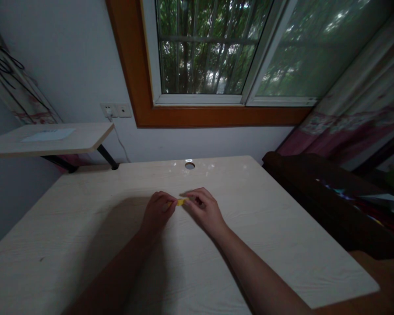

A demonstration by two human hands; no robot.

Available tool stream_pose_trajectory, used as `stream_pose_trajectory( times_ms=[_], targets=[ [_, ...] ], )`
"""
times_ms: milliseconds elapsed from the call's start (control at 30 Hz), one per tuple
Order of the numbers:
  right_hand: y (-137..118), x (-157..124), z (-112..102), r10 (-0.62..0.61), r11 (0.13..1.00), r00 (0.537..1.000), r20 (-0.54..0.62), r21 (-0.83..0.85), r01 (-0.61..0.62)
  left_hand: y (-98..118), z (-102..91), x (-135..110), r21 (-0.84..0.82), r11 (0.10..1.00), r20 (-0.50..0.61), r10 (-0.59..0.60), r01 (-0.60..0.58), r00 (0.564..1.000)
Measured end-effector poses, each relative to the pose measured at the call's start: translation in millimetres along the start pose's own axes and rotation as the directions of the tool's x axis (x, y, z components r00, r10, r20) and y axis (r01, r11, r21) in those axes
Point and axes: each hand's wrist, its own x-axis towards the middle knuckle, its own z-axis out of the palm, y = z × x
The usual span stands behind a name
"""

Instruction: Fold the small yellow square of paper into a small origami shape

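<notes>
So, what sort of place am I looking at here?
Probably a room in a home, perhaps a study or bedroom: there's a pale desk with a raised shelf, a wood-trimmed window and a patterned curtain.

1 head-worn cam, facing fwd/down, desk [265,227] close below, window [265,52] beyond

We see yellow on the strip [181,202]. The surface [265,245] is pale cream with faint wood grain and a brownish fleck [41,259] at near left. At far left we have a shelf [88,133] in a similar cream, with black legs [107,157]. We find the wall [68,57] bluish grey, the window trim [216,117] orange-brown. The right curtain [348,94] runs cream, floral-banded, then dusky pink; the cabinet [308,188] is dark brown.
</notes>
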Motion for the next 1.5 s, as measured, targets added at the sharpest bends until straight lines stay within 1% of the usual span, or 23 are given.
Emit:
stream_pose_trajectory(
  times_ms=[100,233,333,533,733,933,1133,1500],
  targets=[
    [-0.6,-0.8,2.3,-0.049,0.999,0.997,0.062,0.021,0.048,2.2,0.9,-0.1,-0.009,0.999,0.007,0.043,-0.043,0.999],
    [0.8,-0.3,0.9,-0.072,0.997,0.996,0.062,-0.001,0.072,1.2,1.7,0.3,0.001,0.998,-0.01,0.061,-0.061,0.998],
    [1.0,-0.3,-0.7,-0.063,0.998,0.997,0.04,-0.001,0.064,-0.8,1.3,0.4,-0.001,0.999,-0.024,0.034,-0.034,0.999],
    [2.7,-1.4,0.0,-0.04,0.999,0.999,-0.004,-0.011,0.04,-0.6,-1.6,0.2,-0.039,0.998,-0.031,-0.057,0.056,0.998],
    [2.3,-1.8,-0.4,-0.021,1.0,1.0,-0.013,-0.008,0.02,-1.9,-2.7,0.8,-0.082,0.991,-0.041,-0.106,0.103,0.993],
    [-1.0,-0.7,-0.9,-0.017,1.0,1.0,-0.007,-0.003,0.017,-2.4,-2.3,1.2,-0.086,0.99,-0.048,-0.117,0.113,0.992],
    [1.9,-1.2,0.2,-0.013,1.0,1.0,-0.007,-0.005,0.013,-1.5,-2.2,1.8,-0.082,0.99,-0.064,-0.116,0.111,0.991],
    [1.7,-1.2,-1.5,-0.004,1.0,1.0,-0.021,-0.007,0.004,-2.3,-3.0,2.0,-0.102,0.984,-0.078,-0.157,0.149,0.985]
  ],
)
